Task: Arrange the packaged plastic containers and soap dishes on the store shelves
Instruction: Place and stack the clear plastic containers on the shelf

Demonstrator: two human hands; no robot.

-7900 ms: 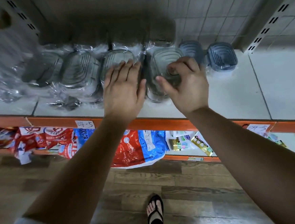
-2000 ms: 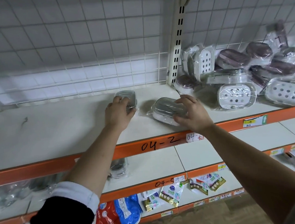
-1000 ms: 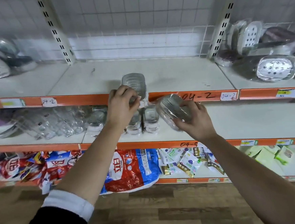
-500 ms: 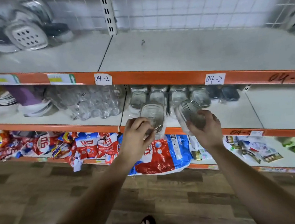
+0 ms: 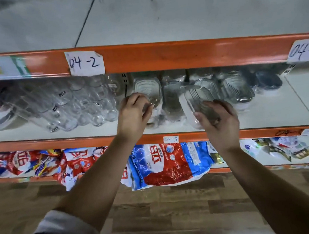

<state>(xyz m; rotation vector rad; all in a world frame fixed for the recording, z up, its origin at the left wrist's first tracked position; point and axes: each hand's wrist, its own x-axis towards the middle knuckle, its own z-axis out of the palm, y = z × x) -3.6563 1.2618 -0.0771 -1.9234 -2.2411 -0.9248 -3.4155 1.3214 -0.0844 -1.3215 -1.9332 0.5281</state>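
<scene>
A clear, film-wrapped soap dish (image 5: 197, 96) is gripped by the right hand (image 5: 220, 124) just right of the frame's centre. Thumb and fingers are curled round its near end, and it is held tilted over the front of the middle shelf (image 5: 271, 111), overlapping the row behind it. The left hand (image 5: 133, 116), at centre, is curled at the near end of a second wrapped dish (image 5: 147, 87), which lies at the left end of that row. Its film seems to be pinched between fingertips and thumb, though blur leaves the contact unclear. More wrapped dishes (image 5: 238, 90) are lined up to the right, and dark blue dishes (image 5: 268, 80) are seen at the row's far right. Clear glass jars (image 5: 71, 105) are heaped on the same shelf at left. An orange shelf edge (image 5: 163, 55) across the upper frame carries a handwritten label (image 5: 85, 63) reading "04-2". Below the hands, a red and blue bag (image 5: 168, 163) is laid on the lowest shelf, above a wooden floor (image 5: 175, 207).
</scene>
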